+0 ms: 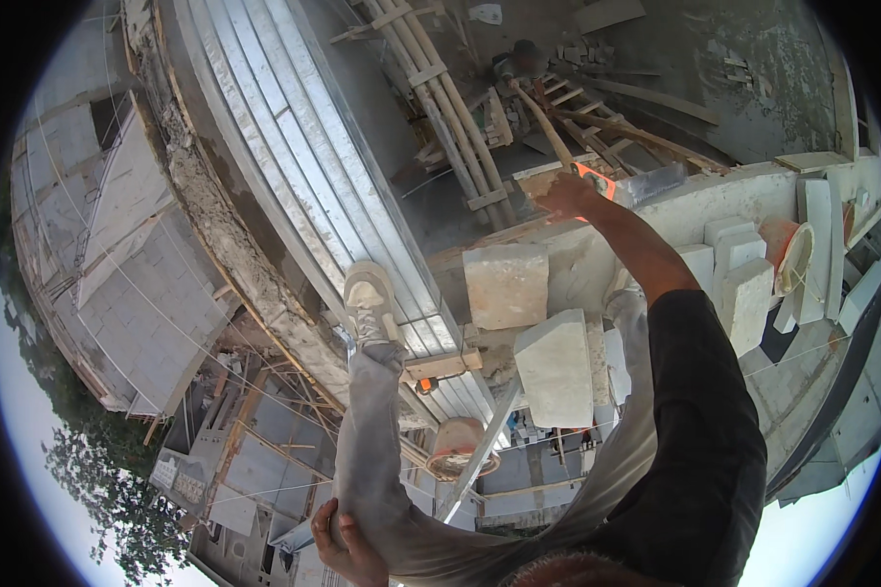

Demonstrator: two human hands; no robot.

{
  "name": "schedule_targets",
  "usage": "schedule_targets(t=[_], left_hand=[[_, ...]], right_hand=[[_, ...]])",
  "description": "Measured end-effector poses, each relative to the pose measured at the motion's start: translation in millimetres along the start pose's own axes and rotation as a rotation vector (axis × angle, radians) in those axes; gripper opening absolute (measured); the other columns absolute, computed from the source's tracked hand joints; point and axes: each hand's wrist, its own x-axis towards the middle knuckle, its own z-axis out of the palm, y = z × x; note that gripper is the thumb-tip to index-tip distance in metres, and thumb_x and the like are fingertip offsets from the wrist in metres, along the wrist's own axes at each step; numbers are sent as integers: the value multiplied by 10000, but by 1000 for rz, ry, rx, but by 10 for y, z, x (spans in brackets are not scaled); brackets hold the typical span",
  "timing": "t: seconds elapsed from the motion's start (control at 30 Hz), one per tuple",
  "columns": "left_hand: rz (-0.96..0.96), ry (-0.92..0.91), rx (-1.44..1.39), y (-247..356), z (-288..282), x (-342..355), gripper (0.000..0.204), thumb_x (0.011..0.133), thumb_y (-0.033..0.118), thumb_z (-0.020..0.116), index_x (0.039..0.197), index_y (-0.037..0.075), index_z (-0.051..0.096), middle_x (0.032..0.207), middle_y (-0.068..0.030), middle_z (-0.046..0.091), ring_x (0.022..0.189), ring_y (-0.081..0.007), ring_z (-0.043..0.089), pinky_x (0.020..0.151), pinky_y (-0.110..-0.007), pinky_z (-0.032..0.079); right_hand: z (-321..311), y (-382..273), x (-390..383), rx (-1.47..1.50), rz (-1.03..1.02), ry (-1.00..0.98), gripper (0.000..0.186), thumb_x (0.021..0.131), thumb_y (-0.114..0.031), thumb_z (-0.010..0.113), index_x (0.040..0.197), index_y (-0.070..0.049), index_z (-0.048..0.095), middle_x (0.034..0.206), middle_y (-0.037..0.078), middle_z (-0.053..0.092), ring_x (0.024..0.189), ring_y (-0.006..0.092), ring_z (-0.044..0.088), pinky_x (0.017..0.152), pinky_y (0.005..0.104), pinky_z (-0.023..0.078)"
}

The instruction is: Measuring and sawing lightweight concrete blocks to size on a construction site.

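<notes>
My right hand (570,196) is closed round the orange handle of a hand saw (656,183), out over the top of the block wall (715,201). The saw's grey blade points right along the wall's far edge. My left hand (350,550) rests on my bent left leg, fingers a little apart, with nothing visible in it. A square pale block (506,286) lies on the near side of the wall. Closer to me a larger white block (555,370) stands between my legs. My left shoe is on the long metal planks (313,157).
Two buckets (457,445) (788,256) stand nearby, one below, one at right beside stacked white blocks (744,303). A wooden ladder (587,112) and bamboo poles (450,127) lean up from the lower floor, where another person (521,61) is. Drops lie on both sides.
</notes>
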Motion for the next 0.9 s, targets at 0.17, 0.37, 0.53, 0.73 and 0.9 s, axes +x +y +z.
schedule_targets(t=[0.17, 0.37, 0.53, 0.73, 0.9], left_hand=[[-28, -137, 203, 0, -73, -36, 414, 1037, 290, 533, 1300, -25, 584, 1277, -256, 612, 1155, -354, 594, 1008, -437, 457], [36, -19, 63, -53, -20, 17, 304, 970, 186, 585, 1164, -42, 635, 1110, -135, 641, 1045, -245, 600, 954, -377, 453], [36, -77, -42, -56, -21, 71, 271, 954, 160, 588, 1135, -35, 639, 1066, -142, 659, 1026, -262, 614, 938, -376, 460], [50, -167, -126, -85, 31, 210, 334, 965, 188, 592, 1205, -43, 625, 1109, -171, 661, 1042, -276, 617, 946, -387, 463], [148, -293, 10, 83, 148, 431, 447, 978, 251, 559, 1312, -45, 588, 1207, -235, 654, 1068, -333, 641, 931, -430, 493]], right_hand=[[-49, -48, 84, -112, 103, -138, 215, 865, -333, 662, 951, -167, 768, 985, 62, 759, 962, 251, 723, 807, 419, 539], [-552, -429, -263, -154, 38, -117, 155, 812, -271, 691, 864, -156, 780, 895, 49, 762, 891, 229, 735, 730, 403, 537], [-904, -1000, -901, -67, 39, 146, 132, 776, -269, 715, 759, -143, 751, 742, 50, 738, 748, 235, 734, 652, 397, 521], [-1462, -1031, -1980, 49, 315, 339, 217, 819, -319, 690, 766, -114, 737, 767, 86, 741, 764, 245, 737, 619, 391, 519], [-2486, -1211, -3555, 94, 391, 557, 430, 862, -522, 677, 910, -95, 654, 682, 78, 688, 683, 282, 709, 562, 419, 487]])
